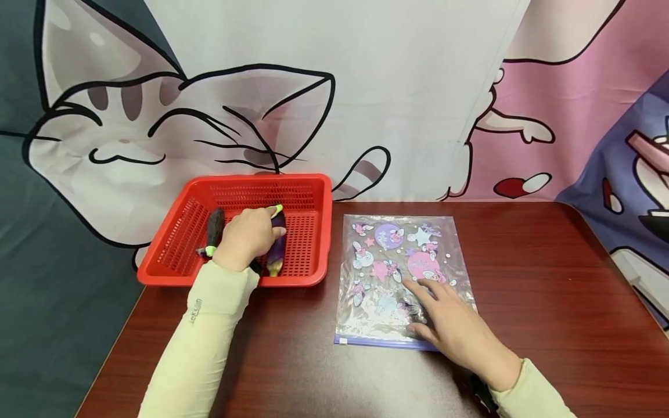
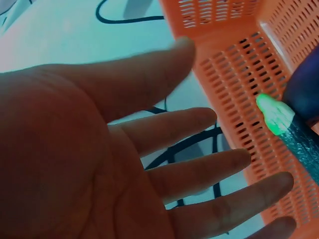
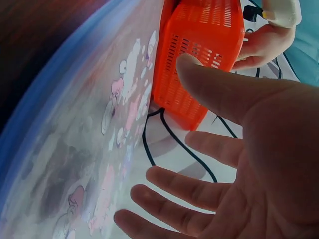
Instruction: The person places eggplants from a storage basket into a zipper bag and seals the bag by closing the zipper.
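Note:
My left hand (image 1: 245, 235) reaches over the red basket (image 1: 312, 277), just above a dark purple eggplant (image 1: 277, 247). In the left wrist view its fingers are spread, the palm bare. A bright green tip (image 1: 277, 210) shows by the fingertips in the head view; the left wrist view shows such a tip on a dark green cucumber-like vegetable (image 2: 301, 144). Another dark, slim vegetable (image 1: 214, 226) lies left of the hand, partly hidden. My right hand (image 1: 452, 319), fingers loosely extended, hovers over or rests on a clear zip bag (image 1: 360, 313) with cartoon prints.
The dark red-brown table (image 1: 543, 290) extends right of the bag. A blue-purple slider strip (image 1: 376, 342) runs along the bag's near edge. Behind the table hangs a cartoon-printed cloth (image 1: 418, 116), close to the basket's back rim.

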`<state>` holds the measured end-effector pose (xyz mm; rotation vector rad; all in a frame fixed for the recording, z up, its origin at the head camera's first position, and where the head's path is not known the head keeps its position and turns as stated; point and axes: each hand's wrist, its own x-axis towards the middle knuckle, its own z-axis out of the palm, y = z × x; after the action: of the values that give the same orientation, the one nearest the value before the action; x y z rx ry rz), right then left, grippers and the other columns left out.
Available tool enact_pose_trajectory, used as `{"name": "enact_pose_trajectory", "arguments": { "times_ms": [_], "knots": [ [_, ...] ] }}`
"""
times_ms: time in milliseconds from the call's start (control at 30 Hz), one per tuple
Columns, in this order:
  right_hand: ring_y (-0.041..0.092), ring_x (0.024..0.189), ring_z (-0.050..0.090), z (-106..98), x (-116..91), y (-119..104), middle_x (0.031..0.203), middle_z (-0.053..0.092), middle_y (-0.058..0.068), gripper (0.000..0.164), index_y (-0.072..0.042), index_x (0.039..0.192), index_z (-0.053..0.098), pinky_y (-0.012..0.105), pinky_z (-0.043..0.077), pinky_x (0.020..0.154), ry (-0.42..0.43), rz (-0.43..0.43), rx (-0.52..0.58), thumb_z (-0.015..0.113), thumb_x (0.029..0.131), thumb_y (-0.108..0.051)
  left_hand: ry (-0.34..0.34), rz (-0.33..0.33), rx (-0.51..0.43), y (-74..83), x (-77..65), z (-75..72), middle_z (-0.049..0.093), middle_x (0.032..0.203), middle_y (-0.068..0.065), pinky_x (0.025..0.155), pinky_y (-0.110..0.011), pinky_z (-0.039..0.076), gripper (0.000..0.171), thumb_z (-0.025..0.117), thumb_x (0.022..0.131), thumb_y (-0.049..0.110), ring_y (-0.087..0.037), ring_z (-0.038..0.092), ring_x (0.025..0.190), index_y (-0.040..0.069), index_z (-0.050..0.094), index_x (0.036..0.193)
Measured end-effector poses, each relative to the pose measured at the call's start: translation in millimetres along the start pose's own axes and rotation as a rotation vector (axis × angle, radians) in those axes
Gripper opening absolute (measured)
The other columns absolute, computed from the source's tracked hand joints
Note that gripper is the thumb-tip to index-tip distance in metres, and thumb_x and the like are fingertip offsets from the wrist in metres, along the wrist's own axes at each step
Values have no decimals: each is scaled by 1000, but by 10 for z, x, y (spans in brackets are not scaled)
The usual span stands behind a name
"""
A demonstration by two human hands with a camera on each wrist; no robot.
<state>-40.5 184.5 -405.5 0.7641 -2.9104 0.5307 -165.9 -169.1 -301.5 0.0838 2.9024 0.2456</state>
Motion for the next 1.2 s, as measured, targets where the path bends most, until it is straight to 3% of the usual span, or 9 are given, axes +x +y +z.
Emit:
{"name": "enact_pose_trajectory", "arguments": {
  "times_ms": [167,367,567,767,967,1200],
  "knots": [
    [32,109,59,28,-9,-14,124,59,13,70,-13,143,55,50,53,85,-4,-34,-13,84,82,-31,-30,-8,6,-34,88,6,59,130,-30,70,-47,52,54,60,101,26,-39,65,91,8,47,150],
    [23,98,60,60,-14,3,111,61,6,64,-13,134,63,44,53,81,-8,-97,-13,88,77,-26,-70,-31,-2,-49,194,10,55,138,-28,85,-54,52,61,68,96,27,-43,63,108,6,47,149],
    [24,99,61,79,-31,5,107,62,3,59,-13,129,65,45,53,82,-44,-118,-6,88,75,-22,-102,-37,4,-71,295,37,60,131,-27,83,-54,52,57,71,94,26,-41,63,106,0,53,142],
    [21,95,59,98,-35,12,103,60,-2,56,-14,122,68,43,53,77,-63,-144,10,90,71,-23,-133,-68,3,-113,383,119,62,123,-26,81,-52,53,56,74,91,28,-40,62,104,3,57,139],
    [19,91,59,128,-31,24,101,61,-3,51,-15,117,70,40,52,75,-109,-158,11,90,71,-25,-150,-83,9,-131,452,192,66,110,-23,75,-48,53,45,77,88,29,-36,63,92,0,67,120],
    [20,92,61,132,-29,13,102,64,-1,40,-15,107,72,39,54,75,-119,-168,31,90,72,-23,-193,-97,17,-136,516,254,63,117,-25,73,-46,51,45,79,86,31,-32,60,89,0,68,115]
  ]
}}
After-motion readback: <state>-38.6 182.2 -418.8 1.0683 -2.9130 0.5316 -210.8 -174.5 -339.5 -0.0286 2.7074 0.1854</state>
